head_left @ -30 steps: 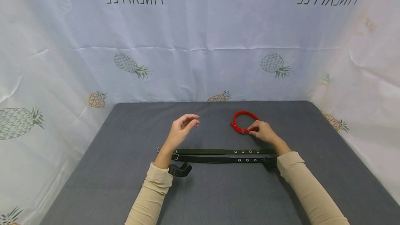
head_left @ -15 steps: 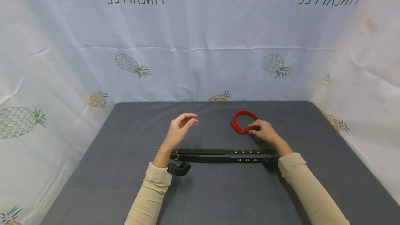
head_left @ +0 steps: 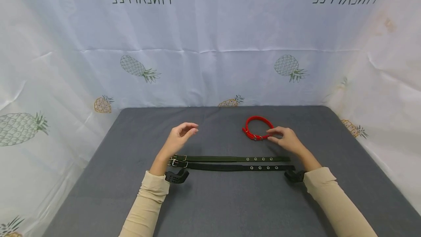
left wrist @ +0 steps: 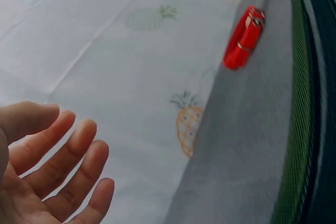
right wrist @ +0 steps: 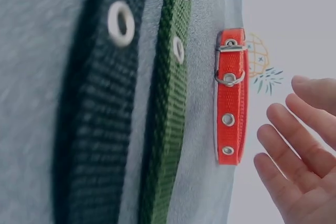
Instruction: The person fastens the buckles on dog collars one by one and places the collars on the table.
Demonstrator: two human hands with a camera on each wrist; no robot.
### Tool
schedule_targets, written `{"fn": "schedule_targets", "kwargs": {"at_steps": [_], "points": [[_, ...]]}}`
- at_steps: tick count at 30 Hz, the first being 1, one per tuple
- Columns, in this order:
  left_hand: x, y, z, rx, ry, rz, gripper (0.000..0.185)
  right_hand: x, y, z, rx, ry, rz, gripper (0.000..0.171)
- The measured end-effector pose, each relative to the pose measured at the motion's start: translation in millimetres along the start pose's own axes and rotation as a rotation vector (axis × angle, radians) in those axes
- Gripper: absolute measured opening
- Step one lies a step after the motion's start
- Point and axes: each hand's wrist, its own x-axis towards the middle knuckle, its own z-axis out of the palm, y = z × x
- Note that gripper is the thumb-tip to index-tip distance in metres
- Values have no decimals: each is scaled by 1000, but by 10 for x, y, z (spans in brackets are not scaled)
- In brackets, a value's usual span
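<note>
- The right hand (head_left: 287,140) is released, fingers straight, just beside the red collar (head_left: 258,128), not touching it.
- The red collar lies closed in a ring on the grey tabletop (head_left: 230,204), at 1 o'clock from two dark straps (head_left: 230,163).
- The left hand (head_left: 177,140) hovers released, holding nothing, at 11 o'clock above the straps' buckles.

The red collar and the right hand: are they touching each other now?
Apart. The right wrist view shows grey surface and backdrop between the red collar and the open fingers of the right hand.
</note>
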Motion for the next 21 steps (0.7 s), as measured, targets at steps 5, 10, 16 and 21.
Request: {"fn": "schedule_targets", "kwargs": {"at_steps": [5, 10, 16, 21], "points": [[-64, -108, -97, 74, -39, -35, 29, -82, -8, -69, -30, -23, 26, 30], [-128, -199, -164, 205, -80, -28, 26, -169, 35, -116, -25, -64, 4, 27], [-218, -263, -212, 348, -145, -56, 25, -282, 108, -100, 9, -140, 13, 27], [-269, -324, -239, 393, -165, -86, 24, -360, 142, -73, 10, -149, 14, 27]]}}
